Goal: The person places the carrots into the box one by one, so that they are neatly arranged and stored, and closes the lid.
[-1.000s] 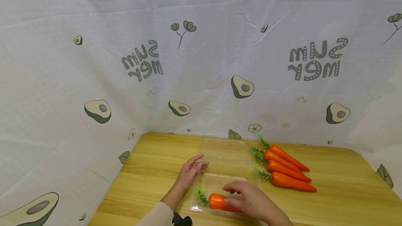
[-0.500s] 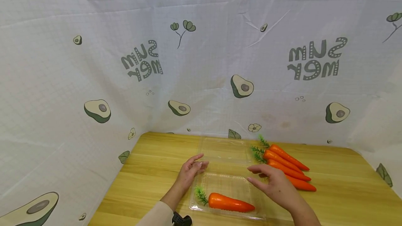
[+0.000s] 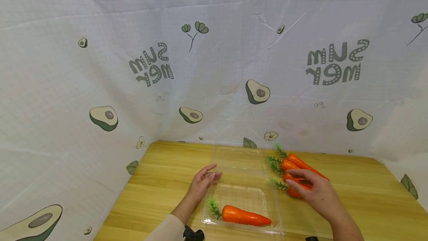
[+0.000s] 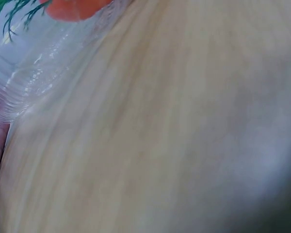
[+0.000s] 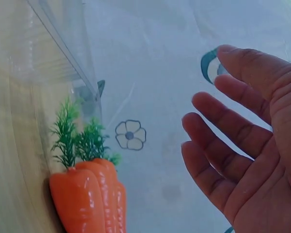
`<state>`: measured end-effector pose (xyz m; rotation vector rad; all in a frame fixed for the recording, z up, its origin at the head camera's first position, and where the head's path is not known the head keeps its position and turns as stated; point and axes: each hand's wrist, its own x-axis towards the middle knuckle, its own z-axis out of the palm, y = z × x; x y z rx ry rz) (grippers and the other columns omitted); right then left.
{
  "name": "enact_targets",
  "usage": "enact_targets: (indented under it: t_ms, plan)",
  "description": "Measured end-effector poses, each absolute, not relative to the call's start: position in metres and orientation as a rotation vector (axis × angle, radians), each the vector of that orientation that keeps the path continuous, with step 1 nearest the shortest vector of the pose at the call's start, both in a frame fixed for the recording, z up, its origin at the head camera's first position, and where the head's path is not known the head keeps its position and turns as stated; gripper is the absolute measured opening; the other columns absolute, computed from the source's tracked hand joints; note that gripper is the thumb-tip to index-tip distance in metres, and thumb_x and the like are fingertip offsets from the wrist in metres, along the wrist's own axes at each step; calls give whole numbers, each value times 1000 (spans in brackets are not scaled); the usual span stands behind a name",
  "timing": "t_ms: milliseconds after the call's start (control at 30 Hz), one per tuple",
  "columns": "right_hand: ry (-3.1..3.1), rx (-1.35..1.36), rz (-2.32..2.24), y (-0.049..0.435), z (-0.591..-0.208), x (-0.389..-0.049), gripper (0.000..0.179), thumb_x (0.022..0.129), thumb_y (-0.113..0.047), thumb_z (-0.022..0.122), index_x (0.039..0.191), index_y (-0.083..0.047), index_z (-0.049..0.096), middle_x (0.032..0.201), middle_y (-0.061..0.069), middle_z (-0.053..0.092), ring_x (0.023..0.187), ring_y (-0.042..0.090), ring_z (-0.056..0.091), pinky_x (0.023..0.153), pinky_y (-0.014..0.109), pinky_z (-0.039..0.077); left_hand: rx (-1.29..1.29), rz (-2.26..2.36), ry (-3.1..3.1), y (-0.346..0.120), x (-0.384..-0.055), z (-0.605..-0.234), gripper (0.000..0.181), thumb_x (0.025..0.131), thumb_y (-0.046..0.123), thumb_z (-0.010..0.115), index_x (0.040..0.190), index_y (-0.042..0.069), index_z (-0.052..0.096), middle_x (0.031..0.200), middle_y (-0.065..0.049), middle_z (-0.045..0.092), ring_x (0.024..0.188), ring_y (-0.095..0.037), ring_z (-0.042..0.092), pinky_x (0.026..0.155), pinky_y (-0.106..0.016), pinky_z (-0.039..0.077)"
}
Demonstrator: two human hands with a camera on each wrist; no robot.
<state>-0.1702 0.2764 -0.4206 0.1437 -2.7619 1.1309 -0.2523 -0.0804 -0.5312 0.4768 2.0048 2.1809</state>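
Note:
A clear plastic clamshell box (image 3: 240,196) lies with its lid folded back on the table. Inside its near part rests one orange carrot (image 3: 245,216) with green leaves at its left end. My left hand (image 3: 198,187) is at the box's left side with loosely bent fingers; whether it touches the box cannot be told. Over the group of carrots (image 3: 295,161) on the right hovers my right hand (image 3: 315,194), fingers and thumb spread and nothing held. The right wrist view shows that hand (image 5: 252,136) apart from the carrots, partly hiding them in the head view.
The wooden table (image 3: 160,174) carries everything. Behind it hangs a white cloth (image 3: 220,66) printed with avocados and letters, which also covers both sides. The box's transparent lid (image 3: 239,157) lies towards the cloth, left of the carrot leaves.
My right hand has let go of the carrot in the box and moved right, over the other carrots. My left hand has stayed in place.

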Motion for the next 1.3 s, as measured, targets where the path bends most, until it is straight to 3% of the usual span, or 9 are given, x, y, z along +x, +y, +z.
enact_targets:
  t_ms: [167,367,533,667,733,800,900,1033,1300]
  plan:
    - [-2808,49,1193,288,-421,-170,50,96,-44,70,134,-14,66,139,16,65,97,-19,55,78,20,54,478,2178,2003,-81,-253,-532,52,108,20,48,153,-5,39,138,-32,59,132,-46,57,109,-45,50]
    - [-2838,9,1146,301,-423,-171,50,97,-47,67,136,-15,66,145,16,60,117,8,57,80,18,49,483,2173,2005,-81,-253,-532,53,108,21,49,153,-5,39,139,-32,59,132,-46,56,109,-43,50]
    - [-2839,-23,1149,313,-427,-173,54,98,-48,65,138,-11,63,142,18,62,98,-22,45,78,16,47,484,2172,2006,-81,-252,-532,52,109,21,48,153,-5,38,139,-32,59,132,-46,56,109,-44,50]
    - [-2840,-55,1172,323,-432,-175,59,99,-49,64,141,-8,59,143,22,60,93,-27,41,76,14,47,481,2174,2002,-81,-252,-532,52,109,20,48,153,-5,39,139,-32,59,132,-47,56,109,-44,50]
    - [-2850,-87,1162,327,-434,-177,63,98,-51,63,142,-7,58,144,23,58,100,-14,56,75,13,47,482,2175,2002,-81,-252,-531,52,108,20,48,153,-6,38,139,-33,59,132,-47,56,109,-45,50]
    - [-2864,-111,1153,331,-437,-178,66,98,-54,62,144,-6,56,145,25,57,112,8,66,75,14,48,479,2176,2000,-81,-252,-531,52,108,20,48,153,-5,38,139,-33,59,132,-47,56,110,-45,50]
    - [-2884,-144,1139,336,-442,-181,71,97,-57,61,144,-4,55,145,27,55,126,44,57,82,28,56,476,2176,1998,-81,-252,-531,53,108,21,49,153,-5,38,139,-32,59,132,-46,56,110,-45,49]
    - [-2914,-185,1143,344,-449,-185,76,96,-61,59,145,-2,53,148,30,51,131,50,49,98,57,49,476,2178,1994,-81,-252,-531,53,108,21,49,153,-5,38,139,-32,59,132,-46,56,110,-45,49]
    - [-2990,-283,1192,357,-467,-193,90,92,-71,56,147,-1,48,152,32,44,136,52,38,107,69,35,474,2177,2000,-81,-252,-531,52,109,20,48,153,-5,39,139,-32,59,132,-46,56,109,-43,50]
